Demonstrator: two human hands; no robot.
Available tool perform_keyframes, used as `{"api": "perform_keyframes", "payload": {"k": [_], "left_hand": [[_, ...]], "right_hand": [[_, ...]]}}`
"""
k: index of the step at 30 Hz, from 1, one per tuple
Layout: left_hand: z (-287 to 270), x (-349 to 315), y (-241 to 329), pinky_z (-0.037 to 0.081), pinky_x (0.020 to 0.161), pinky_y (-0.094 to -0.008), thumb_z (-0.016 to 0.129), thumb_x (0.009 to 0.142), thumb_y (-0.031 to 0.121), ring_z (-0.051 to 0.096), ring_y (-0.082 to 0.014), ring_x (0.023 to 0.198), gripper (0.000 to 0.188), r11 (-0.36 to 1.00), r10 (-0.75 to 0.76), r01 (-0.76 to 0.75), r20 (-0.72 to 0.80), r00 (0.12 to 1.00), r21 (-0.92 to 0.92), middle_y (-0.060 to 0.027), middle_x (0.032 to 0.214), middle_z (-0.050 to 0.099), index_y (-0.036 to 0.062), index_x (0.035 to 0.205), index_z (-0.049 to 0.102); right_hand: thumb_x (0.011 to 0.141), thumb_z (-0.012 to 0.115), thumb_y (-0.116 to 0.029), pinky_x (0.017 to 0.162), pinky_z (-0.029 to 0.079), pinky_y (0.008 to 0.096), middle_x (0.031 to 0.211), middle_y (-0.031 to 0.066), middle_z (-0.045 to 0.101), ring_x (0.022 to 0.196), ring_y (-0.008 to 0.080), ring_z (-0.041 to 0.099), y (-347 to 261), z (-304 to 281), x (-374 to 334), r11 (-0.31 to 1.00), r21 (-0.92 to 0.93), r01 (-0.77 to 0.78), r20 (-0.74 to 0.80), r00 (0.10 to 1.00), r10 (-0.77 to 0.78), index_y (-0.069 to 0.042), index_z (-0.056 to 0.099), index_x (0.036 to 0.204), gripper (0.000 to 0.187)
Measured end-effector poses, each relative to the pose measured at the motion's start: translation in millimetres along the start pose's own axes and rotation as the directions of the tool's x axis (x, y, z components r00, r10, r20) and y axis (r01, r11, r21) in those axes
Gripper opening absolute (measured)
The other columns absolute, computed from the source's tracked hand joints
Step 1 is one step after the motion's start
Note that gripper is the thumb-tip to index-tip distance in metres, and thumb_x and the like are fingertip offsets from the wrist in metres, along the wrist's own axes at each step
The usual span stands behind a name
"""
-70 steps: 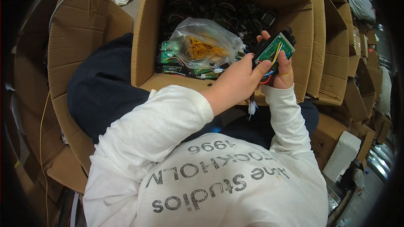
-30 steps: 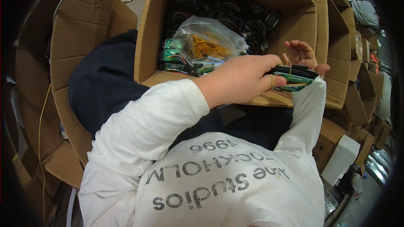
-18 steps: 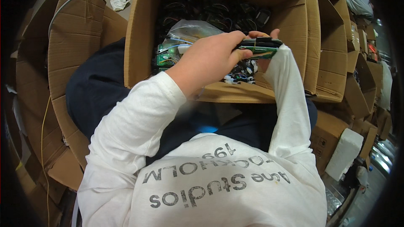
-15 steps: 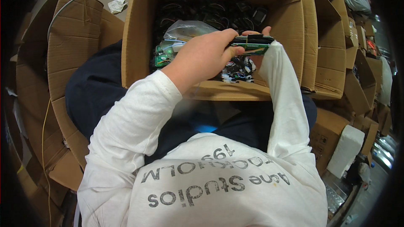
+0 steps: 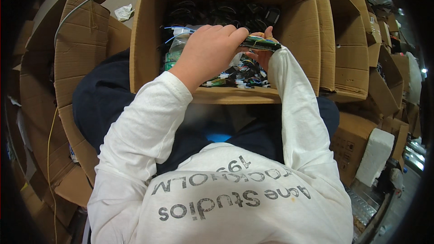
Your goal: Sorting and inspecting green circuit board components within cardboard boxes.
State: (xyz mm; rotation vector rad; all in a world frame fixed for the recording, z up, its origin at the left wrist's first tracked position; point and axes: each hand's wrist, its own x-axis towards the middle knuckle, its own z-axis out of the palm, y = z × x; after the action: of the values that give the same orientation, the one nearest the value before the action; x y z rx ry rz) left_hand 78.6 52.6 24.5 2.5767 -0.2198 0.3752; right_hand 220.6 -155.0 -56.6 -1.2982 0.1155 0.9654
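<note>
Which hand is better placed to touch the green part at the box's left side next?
Probably the left hand: its wrist is near that green part, though it holds the bundle. The right hand is farther off.

Soft, moderate indoor light falls on the white shirt (image 5: 253, 162), the brightest broad surface; the far inside of the cardboard box (image 5: 296, 31) sinks into shadow. A blue glow and pale haze mark the dark trousers (image 5: 101, 95). The held circuit board (image 5: 266, 44) lacks crisp detail. Glare streaks silvery surfaces (image 5: 413, 157) at right. Edges bend, darkening to black.
</note>
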Motion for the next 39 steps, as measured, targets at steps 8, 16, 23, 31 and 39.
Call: {"api": "perform_keyframes", "payload": {"k": [8, 16, 23, 31, 39], "left_hand": [[-1.3, 0.7, -1.0, 0.052, 0.092, -0.0389, 0.076, 0.086, 0.013, 0.068, -0.0258, 0.101, 0.04, 0.976, 0.112, -0.105, -0.025, 0.993, 0.193, -0.0066, 0.105, 0.069, 0.0134, 0.124, 0.063], [-6.3, 6.0, -9.6, 0.052, 0.095, -0.0396, 0.08, 0.085, 0.014, 0.067, -0.0264, 0.107, 0.044, 0.979, 0.155, -0.143, -0.075, 0.985, 0.146, -0.0072, 0.114, 0.071, 0.0168, 0.125, 0.065], [-2.3, 9.3, -12.1, 0.054, 0.092, -0.0404, 0.078, 0.087, 0.012, 0.068, -0.0281, 0.103, 0.039, 0.998, 0.062, -0.061, -0.016, 0.998, 0.011, -0.0079, 0.112, 0.071, 0.0135, 0.125, 0.067], [-6.8, 7.5, -10.2, 0.056, 0.089, -0.0407, 0.077, 0.089, 0.013, 0.068, -0.0308, 0.099, 0.038, 0.998, -0.041, 0.043, 0.038, 0.998, -0.035, -0.0105, 0.11, 0.071, 0.0107, 0.125, 0.066], [-3.5, 5.8, -12.2, 0.056, 0.088, -0.0401, 0.076, 0.091, 0.014, 0.069, -0.0314, 0.101, 0.036, 0.998, -0.056, 0.057, 0.029, 0.998, -0.038, -0.0109, 0.111, 0.071, 0.01, 0.125, 0.066]], "right_hand": [[0.092, 0.052, -0.069, 0.08, 0.061, 0.0314, 0.101, 0.011, 0.071, 0.092, 0.0188, 0.07, 1.3, -0.9, 5.9, 0.985, 0.033, 0.172, 0.112, 0.978, -0.174, -0.001, 0.067, 0.109, 0.072], [0.086, 0.059, -0.07, 0.091, 0.061, 0.0341, 0.107, 0.0126, 0.072, 0.101, 0.0205, 0.071, -23.2, 0.9, -9.0, 0.894, -0.223, 0.389, 0.267, 0.906, -0.328, 0.0, 0.067, 0.114, 0.077], [0.077, 0.067, -0.074, 0.098, 0.06, 0.0463, 0.118, 0.0178, 0.069, 0.109, 0.0295, 0.071, -25.3, 8.1, -18.8, 0.981, -0.096, 0.167, 0.169, 0.974, -0.149, 0.002, 0.065, 0.12, 0.087], [0.082, 0.066, -0.069, 0.092, 0.063, 0.0521, 0.125, 0.0221, 0.063, 0.117, 0.0375, 0.066, -22.3, 23.1, -25.1, 0.996, 0.079, 0.05, 0.22, 0.973, -0.067, 0.003, 0.062, 0.126, 0.085], [0.089, 0.062, -0.064, 0.095, 0.064, 0.0431, 0.128, 0.0217, 0.063, 0.118, 0.0315, 0.067, -22.1, 36.9, -37.5, 0.988, 0.11, 0.107, 0.115, 0.986, -0.12, 0.002, 0.06, 0.128, 0.077]]}}
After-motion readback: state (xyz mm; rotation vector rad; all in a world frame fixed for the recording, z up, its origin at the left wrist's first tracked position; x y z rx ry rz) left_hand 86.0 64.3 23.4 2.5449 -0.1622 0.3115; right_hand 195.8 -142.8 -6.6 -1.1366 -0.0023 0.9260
